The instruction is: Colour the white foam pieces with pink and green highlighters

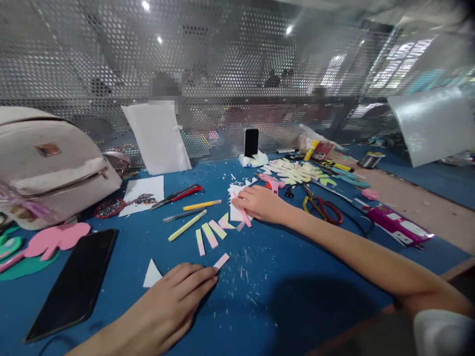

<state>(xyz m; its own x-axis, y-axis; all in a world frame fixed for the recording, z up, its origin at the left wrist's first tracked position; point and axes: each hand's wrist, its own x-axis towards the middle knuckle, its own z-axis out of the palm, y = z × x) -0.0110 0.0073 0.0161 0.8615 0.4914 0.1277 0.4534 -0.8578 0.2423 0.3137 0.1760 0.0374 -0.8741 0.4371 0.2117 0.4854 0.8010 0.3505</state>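
Note:
My left hand (178, 294) lies flat on the blue table (282, 291), fingers stretched out, its fingertip touching a small pink paper strip (221, 260). A white paper triangle (151, 275) lies just left of it. My right hand (260, 202) rests further back on a white paper piece (234, 207), fingers closed on a pink strip (245, 216). Several pink-and-yellow strips (210, 235) lie between the two hands, with a long yellow strip (187, 225) to their left.
A black phone (76, 282) lies at the left, a beige backpack (48, 163) behind it. Red-handled scissors (322, 207), a pink glue gun (272, 182), cut paper shapes (293, 172), a standing phone (251, 143) and a perforated metal wall (222, 74) are at the back.

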